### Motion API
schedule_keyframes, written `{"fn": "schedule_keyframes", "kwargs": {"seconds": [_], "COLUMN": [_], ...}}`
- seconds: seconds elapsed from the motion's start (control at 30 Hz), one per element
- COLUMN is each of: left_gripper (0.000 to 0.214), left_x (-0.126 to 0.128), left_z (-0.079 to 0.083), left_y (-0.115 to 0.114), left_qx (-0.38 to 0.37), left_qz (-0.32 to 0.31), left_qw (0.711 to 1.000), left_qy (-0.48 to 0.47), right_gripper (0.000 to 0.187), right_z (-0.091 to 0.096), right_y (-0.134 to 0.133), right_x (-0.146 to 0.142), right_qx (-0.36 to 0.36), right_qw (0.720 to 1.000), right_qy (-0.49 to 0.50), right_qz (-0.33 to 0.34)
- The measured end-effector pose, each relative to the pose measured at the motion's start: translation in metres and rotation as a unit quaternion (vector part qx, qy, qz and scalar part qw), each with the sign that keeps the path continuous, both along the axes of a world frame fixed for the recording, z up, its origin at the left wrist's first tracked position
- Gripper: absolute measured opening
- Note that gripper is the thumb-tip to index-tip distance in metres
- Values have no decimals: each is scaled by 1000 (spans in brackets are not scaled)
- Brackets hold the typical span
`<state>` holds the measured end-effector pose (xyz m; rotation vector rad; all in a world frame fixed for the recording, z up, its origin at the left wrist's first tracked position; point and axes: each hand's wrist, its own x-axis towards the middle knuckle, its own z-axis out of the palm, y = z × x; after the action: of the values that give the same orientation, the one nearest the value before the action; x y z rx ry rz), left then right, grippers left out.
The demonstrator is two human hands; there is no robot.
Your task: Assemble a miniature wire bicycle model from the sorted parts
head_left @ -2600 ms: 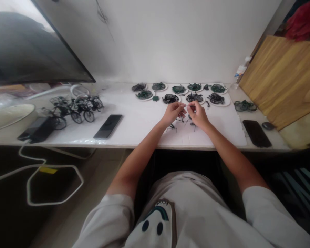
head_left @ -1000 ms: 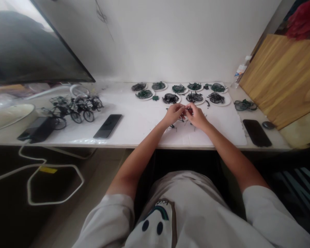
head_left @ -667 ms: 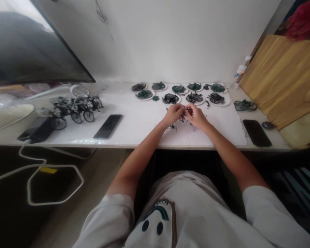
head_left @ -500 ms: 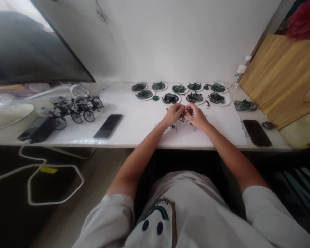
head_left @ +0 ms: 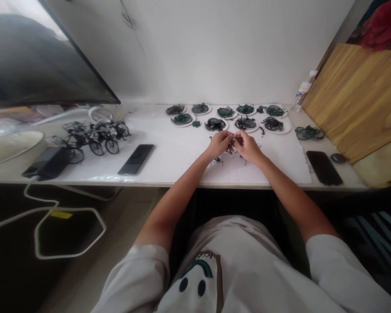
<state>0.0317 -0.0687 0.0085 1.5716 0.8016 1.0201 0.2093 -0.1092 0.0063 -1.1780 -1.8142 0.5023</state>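
My left hand (head_left: 219,144) and my right hand (head_left: 246,146) meet above a white board (head_left: 176,150), fingertips pinched close together. Between them is a small dark model bicycle part (head_left: 229,151), mostly hidden by the fingers, and both hands grip it. Loose black parts (head_left: 217,160) and thin pin-like pieces lie on the board under and around the hands. Just beyond them, a white plate (head_left: 254,129) bears black bicycle parts (head_left: 245,122), with another such plate (head_left: 224,129) to its left.
More plates with dark green and black parts line the wall. Several model bicycles (head_left: 96,137) stand at the left, near a phone (head_left: 137,159) and a black box (head_left: 47,164). To the right are another phone (head_left: 324,167), a mouse (head_left: 339,158), a bottle (head_left: 304,89) and wooden boards (head_left: 358,95).
Hardly anything differs. Both hands stay in the same place around the small dark part, with only a slight shift of the right fingers.
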Motion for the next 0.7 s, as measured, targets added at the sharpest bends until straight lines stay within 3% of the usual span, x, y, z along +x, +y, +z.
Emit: {"fn": "schedule_keyframes", "kwargs": {"seconds": [0.7], "left_gripper": [16], "left_x": [0], "left_z": [-3], "left_y": [3], "left_qx": [-10], "left_qz": [-7], "left_qw": [1000], "left_qy": [5], "right_gripper": [19], "right_z": [0], "right_y": [-1], "right_x": [0], "right_qx": [-5], "right_qw": [1000], "right_qy": [-22], "right_qz": [0]}}
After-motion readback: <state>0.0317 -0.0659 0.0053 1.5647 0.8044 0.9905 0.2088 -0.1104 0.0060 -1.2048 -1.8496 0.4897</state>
